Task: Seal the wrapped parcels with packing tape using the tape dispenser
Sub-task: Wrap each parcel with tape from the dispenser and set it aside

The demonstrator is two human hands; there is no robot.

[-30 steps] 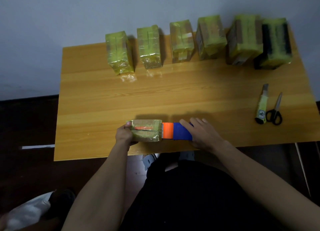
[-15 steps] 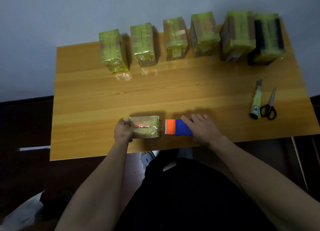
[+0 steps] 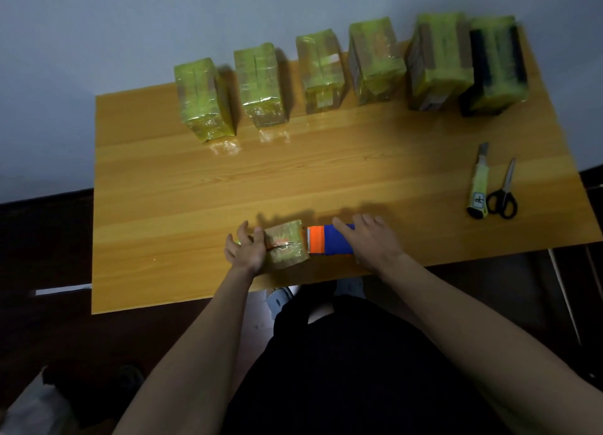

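Parcel in hand: small wrapped parcel (image 3: 286,242) lies near the front edge of the desk (image 3: 326,180), between both hands.
Left hand: left hand (image 3: 245,250) rests against the parcel's left end, fingers spread and fairly straight, steadying it rather than clasping it.
Right hand: right hand (image 3: 370,241) lies over the blue body of the tape dispenser (image 3: 328,239), fingers extended across the top; whether the thumb curls underneath cannot be told.
Dispenser position: its orange front sits just beside the parcel's right end, toothed edge facing the parcel.
Tape: a shiny strip appears to run along the parcel's top; whether it is cut from the roll is unclear.
Step, as judged: one run of tape along the top seems to be ending at the right end.
Next move, as judged: press the tape end down over the edge, sever it on the teeth, then turn the parcel for another face.
Other parcels: six wrapped parcels (image 3: 326,72) stand in a row along the desk's far edge.
Elsewhere: utility knife (image 3: 479,183) and scissors (image 3: 504,194) lie at the right, well apart from the work.
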